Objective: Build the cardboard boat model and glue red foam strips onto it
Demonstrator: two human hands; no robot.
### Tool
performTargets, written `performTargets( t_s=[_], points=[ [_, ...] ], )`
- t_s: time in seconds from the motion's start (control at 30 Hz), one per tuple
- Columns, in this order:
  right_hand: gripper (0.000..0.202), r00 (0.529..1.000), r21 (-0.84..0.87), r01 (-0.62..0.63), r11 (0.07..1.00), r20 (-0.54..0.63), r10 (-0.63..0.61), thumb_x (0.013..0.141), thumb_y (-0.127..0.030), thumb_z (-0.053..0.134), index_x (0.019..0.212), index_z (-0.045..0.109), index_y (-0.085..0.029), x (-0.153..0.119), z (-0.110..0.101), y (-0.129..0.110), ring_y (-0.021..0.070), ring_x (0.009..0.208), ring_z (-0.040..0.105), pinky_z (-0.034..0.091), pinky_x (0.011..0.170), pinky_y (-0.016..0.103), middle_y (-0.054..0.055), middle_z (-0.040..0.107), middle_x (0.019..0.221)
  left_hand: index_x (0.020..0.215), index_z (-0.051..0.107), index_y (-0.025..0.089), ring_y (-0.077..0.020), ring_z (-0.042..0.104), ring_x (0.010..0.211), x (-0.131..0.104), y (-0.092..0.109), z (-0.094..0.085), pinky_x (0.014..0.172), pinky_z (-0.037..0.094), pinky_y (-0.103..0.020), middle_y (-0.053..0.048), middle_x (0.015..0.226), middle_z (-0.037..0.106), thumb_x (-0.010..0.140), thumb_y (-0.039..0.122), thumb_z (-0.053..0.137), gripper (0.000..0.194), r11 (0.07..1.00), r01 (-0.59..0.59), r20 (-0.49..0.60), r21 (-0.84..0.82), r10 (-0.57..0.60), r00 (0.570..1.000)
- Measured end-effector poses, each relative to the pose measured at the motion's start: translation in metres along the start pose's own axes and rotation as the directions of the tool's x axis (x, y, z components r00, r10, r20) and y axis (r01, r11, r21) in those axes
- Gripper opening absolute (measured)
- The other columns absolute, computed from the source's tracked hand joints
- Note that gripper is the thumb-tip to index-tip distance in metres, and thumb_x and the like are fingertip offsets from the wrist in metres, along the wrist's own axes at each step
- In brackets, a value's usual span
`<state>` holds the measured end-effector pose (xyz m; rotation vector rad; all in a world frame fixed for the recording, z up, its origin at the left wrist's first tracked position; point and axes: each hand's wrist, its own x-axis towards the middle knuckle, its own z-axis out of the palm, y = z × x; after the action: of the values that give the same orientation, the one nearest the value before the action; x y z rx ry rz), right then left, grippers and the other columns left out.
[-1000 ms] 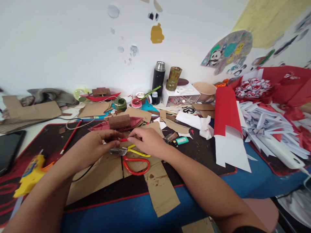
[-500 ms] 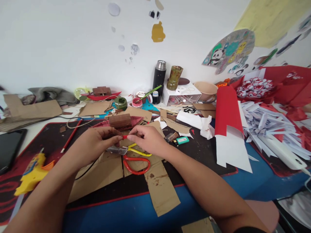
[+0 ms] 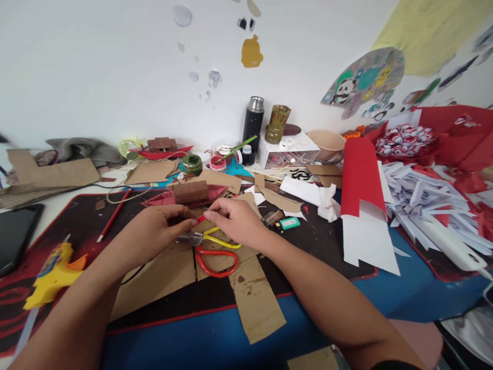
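Between the fingertips of both hands is a small red piece (image 3: 202, 218), mostly covered, so its kind does not show. My left hand (image 3: 159, 226) pinches its left end; my right hand (image 3: 234, 220) pinches the right end. Just below them lie scissors (image 3: 217, 262) with one yellow and one red handle, blades pointing left under my left fingers. The scissors rest on brown cardboard (image 3: 165, 277). Right behind the hands sits a model boat (image 3: 215, 193) with a pink-red hull and a brown curved cabin.
A yellow glue gun (image 3: 52, 277) and a red pencil (image 3: 114, 213) lie left. Behind stand a second red boat (image 3: 162, 149), paint jars (image 3: 192, 164) and a black flask (image 3: 253, 123). A green lighter (image 3: 288, 223), red paper (image 3: 360, 174) and paper strips (image 3: 419, 200) are right.
The fingertips have shifted slightly, with the red piece now tilted up to the right between them. My left fingers are a little lower and further right. Everything else stays put.
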<state>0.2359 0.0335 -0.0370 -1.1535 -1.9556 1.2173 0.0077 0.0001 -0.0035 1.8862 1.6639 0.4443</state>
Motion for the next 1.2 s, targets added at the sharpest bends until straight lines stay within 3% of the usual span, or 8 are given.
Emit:
performTargets(
  t_s=[0.33, 0.57, 0.77, 1.03, 1.2],
  points=[
    [0.021, 1.000, -0.077, 0.014, 0.997, 0.002, -0.014, 0.108, -0.037, 0.072, 0.100, 0.078, -0.019, 0.001, -0.001, 0.000, 0.0136, 0.067, 0.055, 0.035, 0.067, 0.028, -0.003, 0.065, 0.074, 0.098, 0.085, 0.028, -0.0273, 0.076, 0.084, 0.000, -0.003, 0.004, 0.080, 0.055, -0.036, -0.004, 0.096, 0.087, 0.085, 0.064, 0.062, 0.045, 0.999, -0.033, -0.054, -0.022, 0.031, 0.998],
    [0.021, 1.000, -0.069, 0.005, 0.998, 0.005, -0.004, 0.107, -0.038, 0.071, 0.098, 0.077, -0.019, 0.001, -0.001, 0.000, 0.0136, 0.066, 0.053, 0.033, 0.064, 0.029, -0.004, 0.062, 0.072, 0.097, 0.084, 0.027, -0.0279, 0.078, 0.084, 0.001, 0.000, 0.005, 0.075, 0.055, -0.035, -0.005, 0.093, 0.087, 0.088, 0.065, 0.060, 0.046, 0.999, -0.038, 0.038, -0.032, 0.039, 0.998],
    [0.023, 1.000, -0.087, 0.004, 0.996, -0.008, -0.004, 0.108, -0.040, 0.071, 0.100, 0.078, -0.019, 0.002, -0.003, 0.000, 0.0141, 0.068, 0.056, 0.035, 0.066, 0.028, -0.003, 0.066, 0.075, 0.098, 0.083, 0.028, -0.0284, 0.078, 0.084, 0.001, -0.002, 0.005, 0.076, 0.054, -0.035, -0.004, 0.093, 0.087, 0.088, 0.065, 0.059, 0.046, 0.999, -0.026, 0.026, -0.034, 0.027, 0.999],
    [0.023, 1.000, -0.339, 0.018, 0.941, -0.005, -0.021, 0.111, -0.040, 0.069, 0.108, 0.081, -0.021, 0.001, -0.004, -0.004, 0.0190, 0.078, 0.064, 0.035, 0.071, 0.031, 0.003, 0.076, 0.083, 0.088, 0.078, 0.026, -0.0293, 0.074, 0.087, 0.003, -0.001, -0.012, 0.083, 0.055, -0.037, -0.005, 0.088, 0.085, 0.082, 0.073, 0.060, 0.051, 0.997, 0.029, -0.088, -0.070, -0.035, 0.995],
    [0.026, 0.997, -0.490, 0.072, 0.869, 0.035, -0.064, 0.113, -0.043, 0.067, 0.115, 0.082, -0.022, 0.000, 0.000, 0.000, 0.0233, 0.085, 0.071, 0.035, 0.071, 0.033, 0.007, 0.081, 0.090, 0.091, 0.076, 0.025, -0.0280, 0.072, 0.086, 0.003, -0.001, -0.012, 0.081, 0.053, -0.037, -0.005, 0.088, 0.082, 0.083, 0.074, 0.059, 0.053, 0.996, 0.040, -0.077, -0.084, -0.047, 0.996]
  ],
)
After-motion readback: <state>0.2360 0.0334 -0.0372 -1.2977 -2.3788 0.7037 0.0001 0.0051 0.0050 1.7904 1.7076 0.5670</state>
